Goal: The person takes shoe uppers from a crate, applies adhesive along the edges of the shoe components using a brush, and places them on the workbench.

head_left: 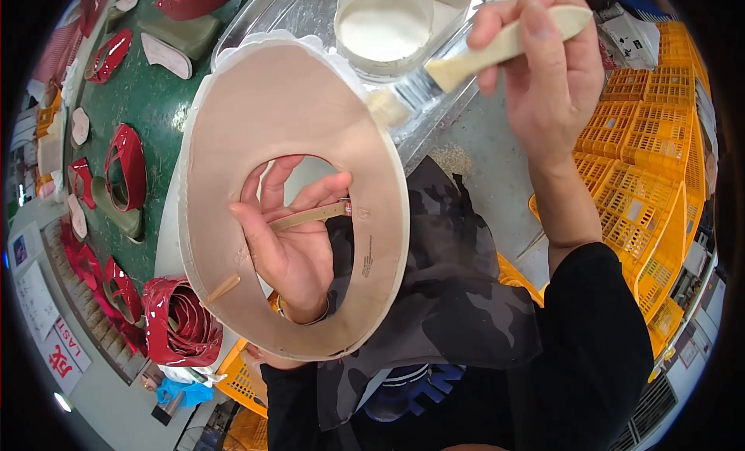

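Observation:
A large beige-lined shoe upper faces me, its inner side showing, with an oval opening in the middle. A thin buckled strap crosses that opening. My left hand grips the upper from within the opening, thumb against its left edge and fingers curled at the far edge. My right hand is closed around the pale wooden handle of a flat brush. Its whitened bristles meet the upper's right edge. White coating lines much of the upper's rim. Beyond stands a round tub of white liquid.
The tub sits in a shiny metal tray. On the green table at left lie red shoe uppers, pale insoles and olive shoe forms. A rolled bundle of glossy red pieces stands nearer. Yellow plastic crates are stacked at right.

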### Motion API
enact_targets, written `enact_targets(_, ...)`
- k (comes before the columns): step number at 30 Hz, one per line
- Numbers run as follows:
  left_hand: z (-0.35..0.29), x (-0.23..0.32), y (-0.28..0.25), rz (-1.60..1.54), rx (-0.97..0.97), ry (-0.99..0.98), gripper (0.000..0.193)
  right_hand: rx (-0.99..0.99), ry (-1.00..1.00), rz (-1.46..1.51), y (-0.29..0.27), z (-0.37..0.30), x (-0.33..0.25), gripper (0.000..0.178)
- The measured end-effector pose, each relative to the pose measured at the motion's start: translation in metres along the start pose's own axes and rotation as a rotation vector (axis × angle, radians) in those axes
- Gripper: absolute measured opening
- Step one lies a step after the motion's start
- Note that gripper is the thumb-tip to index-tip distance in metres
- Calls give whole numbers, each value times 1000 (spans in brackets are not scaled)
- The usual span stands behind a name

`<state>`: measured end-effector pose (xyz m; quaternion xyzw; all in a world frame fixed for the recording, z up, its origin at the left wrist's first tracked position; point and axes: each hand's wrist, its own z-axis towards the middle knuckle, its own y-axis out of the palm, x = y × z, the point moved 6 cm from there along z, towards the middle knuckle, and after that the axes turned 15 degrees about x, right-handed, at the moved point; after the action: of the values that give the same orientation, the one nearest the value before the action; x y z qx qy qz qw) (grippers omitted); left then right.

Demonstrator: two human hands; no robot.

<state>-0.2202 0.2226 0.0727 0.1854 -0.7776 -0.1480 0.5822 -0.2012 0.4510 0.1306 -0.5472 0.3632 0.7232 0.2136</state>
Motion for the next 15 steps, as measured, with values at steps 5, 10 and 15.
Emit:
enact_targets(5,0,-1,4,10,-1,40,55,-25,-87,68,16,15,-3,14)
enact_targets(10,7,2,5,-46,22,109,56,-123,29,-24,7,4,8,14)
enact_targets(15,9,-1,16,20,-27,287,60,-39,-40,20,16,11,-7,14)
